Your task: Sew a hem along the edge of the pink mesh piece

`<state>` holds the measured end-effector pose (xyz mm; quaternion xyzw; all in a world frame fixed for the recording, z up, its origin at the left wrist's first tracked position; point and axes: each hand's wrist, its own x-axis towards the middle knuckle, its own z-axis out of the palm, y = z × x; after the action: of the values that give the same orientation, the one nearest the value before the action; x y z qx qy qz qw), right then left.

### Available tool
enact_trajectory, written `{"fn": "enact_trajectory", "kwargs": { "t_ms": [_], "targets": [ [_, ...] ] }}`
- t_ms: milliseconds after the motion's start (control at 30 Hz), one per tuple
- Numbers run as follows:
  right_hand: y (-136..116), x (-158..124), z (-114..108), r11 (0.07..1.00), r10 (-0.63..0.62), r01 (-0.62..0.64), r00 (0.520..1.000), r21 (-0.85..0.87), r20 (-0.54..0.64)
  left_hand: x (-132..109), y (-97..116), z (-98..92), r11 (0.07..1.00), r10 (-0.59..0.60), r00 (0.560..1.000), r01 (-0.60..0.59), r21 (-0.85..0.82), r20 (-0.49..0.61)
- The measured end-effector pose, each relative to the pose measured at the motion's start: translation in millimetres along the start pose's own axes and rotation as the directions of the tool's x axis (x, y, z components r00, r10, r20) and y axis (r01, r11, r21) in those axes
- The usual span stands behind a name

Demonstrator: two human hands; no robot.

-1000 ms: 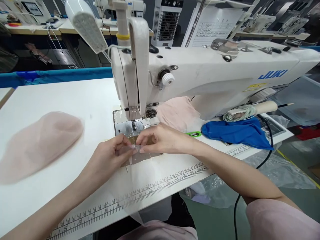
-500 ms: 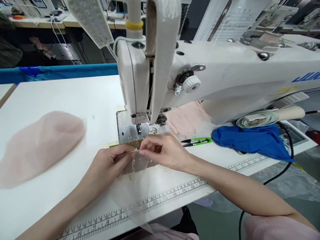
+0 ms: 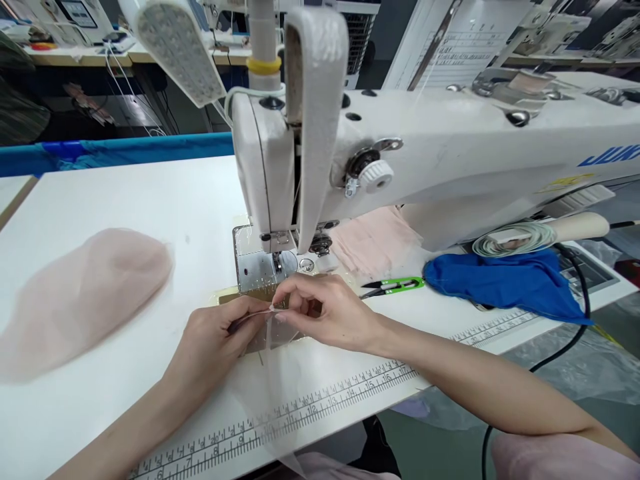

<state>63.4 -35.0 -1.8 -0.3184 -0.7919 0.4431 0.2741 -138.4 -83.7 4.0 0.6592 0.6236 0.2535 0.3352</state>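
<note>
My left hand (image 3: 217, 340) pinches the edge of a thin, sheer strip of fabric (image 3: 270, 353) just in front of the sewing machine's needle plate. Close beside it, my right hand (image 3: 325, 310) has thumb and index finger at the same edge, gripping it where the fingertips of both hands nearly meet. The see-through strip hangs down over the table's front edge. Behind the fingers stands the white sewing machine (image 3: 270, 167), its presser foot (image 3: 277, 261) over the metal plate (image 3: 247, 267). How the strip is folded between my fingers is hard to make out.
Sheer pink fabric (image 3: 95, 293) lies on the left of the table. Right of the needle are folded pink cloth (image 3: 375, 240), green thread snips (image 3: 400, 285) and a blue cloth (image 3: 505, 283). A printed ruler (image 3: 320, 407) runs along the front edge. A lamp (image 3: 175, 50) hangs above.
My right thumb and index finger have spread slightly at the fabric edge, and both hands sit a little lower in view. The sheer strip hangs straighter below them.
</note>
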Motion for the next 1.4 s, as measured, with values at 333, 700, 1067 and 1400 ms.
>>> {"fn": "enact_trajectory", "kwargs": {
  "t_ms": [333,700,1067,1400],
  "targets": [
    [-1.2,0.1,0.1,1.0,-0.006,0.006,1.0,-0.022,0.012,0.9,1.0,0.7,0.997,0.075,0.997,-0.075,-0.027,0.006],
    [-2.9,0.1,0.6,1.0,0.0,0.001,0.999,-0.018,0.039,0.7,-0.7,1.2,0.976,0.216,0.976,-0.216,0.025,-0.013],
    [-2.0,-0.4,0.5,0.999,-0.022,0.023,0.998,-0.022,0.057,-1.8,-3.6,0.9,0.924,0.367,0.926,-0.35,0.157,-0.095],
    [-2.4,-1.7,0.5,0.994,-0.101,0.103,0.993,-0.032,0.068,-2.9,-1.5,-0.1,0.838,0.502,0.861,-0.46,0.295,-0.084]
  ]
}}
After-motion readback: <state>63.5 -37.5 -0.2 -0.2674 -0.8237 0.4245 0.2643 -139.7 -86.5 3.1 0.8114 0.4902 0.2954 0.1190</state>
